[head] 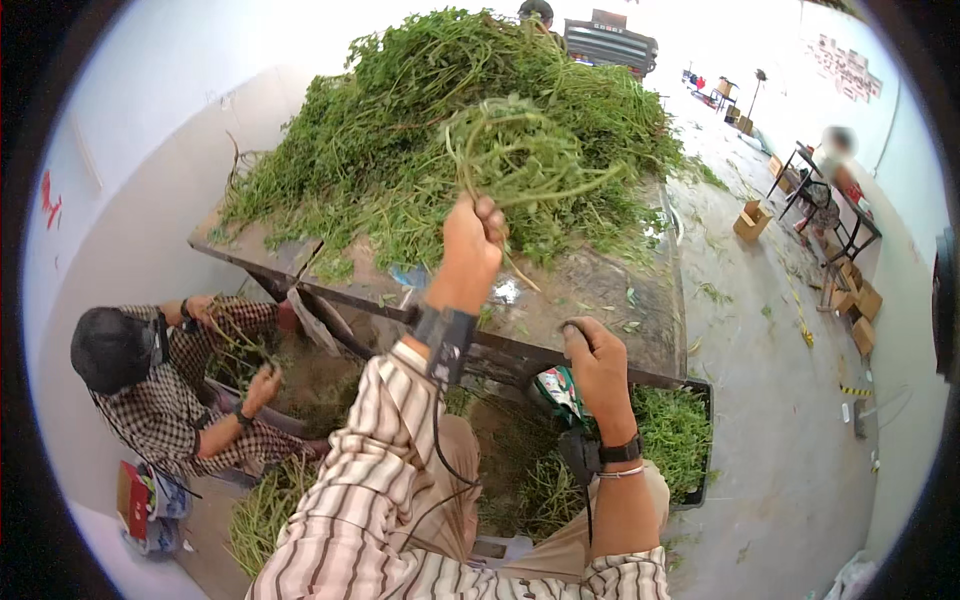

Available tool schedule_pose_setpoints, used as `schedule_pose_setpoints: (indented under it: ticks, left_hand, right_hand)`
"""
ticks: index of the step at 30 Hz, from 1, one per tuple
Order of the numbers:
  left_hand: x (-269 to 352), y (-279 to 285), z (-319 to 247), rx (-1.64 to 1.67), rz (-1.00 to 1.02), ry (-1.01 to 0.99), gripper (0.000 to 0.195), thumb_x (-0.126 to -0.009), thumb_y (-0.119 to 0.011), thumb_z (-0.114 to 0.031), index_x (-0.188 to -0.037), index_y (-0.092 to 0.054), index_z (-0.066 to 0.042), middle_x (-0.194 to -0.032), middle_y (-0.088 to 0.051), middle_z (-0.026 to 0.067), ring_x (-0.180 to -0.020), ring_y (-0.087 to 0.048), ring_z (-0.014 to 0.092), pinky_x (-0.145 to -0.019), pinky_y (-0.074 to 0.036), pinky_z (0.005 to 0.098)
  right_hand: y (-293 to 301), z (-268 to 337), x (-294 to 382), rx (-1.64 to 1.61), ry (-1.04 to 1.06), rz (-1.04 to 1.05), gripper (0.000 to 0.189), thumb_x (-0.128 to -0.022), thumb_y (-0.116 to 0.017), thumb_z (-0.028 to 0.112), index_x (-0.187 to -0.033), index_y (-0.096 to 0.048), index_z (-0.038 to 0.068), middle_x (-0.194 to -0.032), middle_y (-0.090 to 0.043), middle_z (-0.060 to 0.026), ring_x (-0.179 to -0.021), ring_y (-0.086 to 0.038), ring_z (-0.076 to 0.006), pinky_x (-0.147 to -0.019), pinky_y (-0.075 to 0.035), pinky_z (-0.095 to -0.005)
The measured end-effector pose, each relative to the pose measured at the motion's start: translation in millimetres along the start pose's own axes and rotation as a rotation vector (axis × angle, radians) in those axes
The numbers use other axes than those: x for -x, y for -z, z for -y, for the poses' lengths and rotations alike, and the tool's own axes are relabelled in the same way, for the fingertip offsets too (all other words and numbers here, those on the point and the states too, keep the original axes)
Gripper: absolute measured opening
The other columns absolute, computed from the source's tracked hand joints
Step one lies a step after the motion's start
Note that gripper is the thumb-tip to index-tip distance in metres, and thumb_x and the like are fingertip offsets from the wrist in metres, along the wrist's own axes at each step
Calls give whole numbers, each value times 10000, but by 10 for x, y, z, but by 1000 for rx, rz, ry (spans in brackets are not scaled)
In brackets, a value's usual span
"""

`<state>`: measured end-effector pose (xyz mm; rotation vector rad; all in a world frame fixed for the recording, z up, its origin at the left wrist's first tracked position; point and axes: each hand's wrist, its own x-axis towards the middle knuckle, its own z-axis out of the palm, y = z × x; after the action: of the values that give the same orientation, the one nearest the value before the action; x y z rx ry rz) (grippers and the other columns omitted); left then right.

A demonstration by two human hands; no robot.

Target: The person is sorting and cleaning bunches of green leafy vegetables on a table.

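Note:
My left hand [474, 247] is raised over a worn table [592, 292], its fingers closed around the stems of a bunch of leafy green plants [517, 150]. The bunch looks blurred, and one bare stem end sticks out below my fist. Behind it, a large heap of the same greenery [390, 127] covers most of the tabletop. My right hand [598, 367] is at the near table edge with its fingers curled. Whether anything small is inside that hand is hidden. Loose leaves lie scattered between the two hands.
At left, a seated person [157, 382] in a black cap handles stems. A black crate [709, 442] of cut greens stands beneath the right corner. Stripped stems [274, 510] lie on the floor lower left. Farther right are a cardboard box [751, 220] and another person at a table.

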<state>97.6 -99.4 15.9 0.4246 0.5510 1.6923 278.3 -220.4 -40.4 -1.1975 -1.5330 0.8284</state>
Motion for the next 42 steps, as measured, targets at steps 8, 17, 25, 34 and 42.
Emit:
schedule_pose_setpoints:
  ticks: [8,17,25,34,42]
  left_hand:
    - [689,469,427,152,-54,-21,144,-983,-345,-238,-923,-390,-115,-662,-393,-15,-610,-408,113,-523,-324,248]
    - [1219,477,700,-87,-40,-93,220,-974,-411,-232,-1005,-496,-32,-758,-512,17,-680,-465,111,-631,-393,270]
    - [1478,604,865,-484,115,-140,265,-942,-500,-252,-1072,-569,-32,-896,-587,-13,-779,-504,66,-696,-428,241]
    - [1603,702,1016,-866,255,-70,226,-907,-467,-85,-1105,-531,2,-972,-595,105,-910,-552,175,-798,-432,308]
    - [1763,662,966,-997,362,-284,396,-806,-519,50,-1195,-485,-14,-1214,-489,163,-1124,-485,327,-905,-406,376]
  right_hand:
    - [3,50,11,-186,-168,62,225,-906,-529,196,-976,-599,-5,-692,-547,-6,-591,-482,-60,-524,-414,-239]
    - [-70,-50,15,-102,-91,134,331,-914,-529,211,-1117,-558,-49,-983,-619,-91,-847,-574,-126,-701,-474,-253]
    - [-185,91,44,-363,-138,202,501,-883,-586,280,-1254,-437,-23,-1067,-584,-103,-957,-545,-166,-832,-436,-303]
    - [-164,113,56,-201,-229,168,395,-808,-642,236,-1075,-511,-25,-930,-578,-80,-823,-518,-142,-720,-429,-307]
    - [-85,73,62,-228,-345,74,297,-809,-620,193,-998,-531,-18,-846,-590,-59,-719,-541,-137,-655,-438,-284]
